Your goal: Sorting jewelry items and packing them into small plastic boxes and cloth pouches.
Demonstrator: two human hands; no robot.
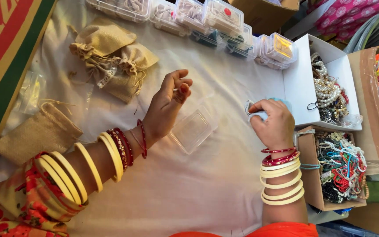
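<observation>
My left hand [168, 105] hovers over the white cloth with its fingers loosely curled and nothing in it, just left of a small clear plastic box [192, 130] that lies open on the cloth. My right hand [272, 124] is closed around a small pale blue and white item [259, 115] that peeks out between thumb and fingers; what it is I cannot tell. Both wrists carry cream and red bangles.
Burlap drawstring pouches [112, 59] lie at the back left, one more [38, 131] nearer. Clear lidded boxes [207, 19] line the back. A white box of pearl jewellery [330, 90] and a brown box of beaded strings [341, 169] stand right.
</observation>
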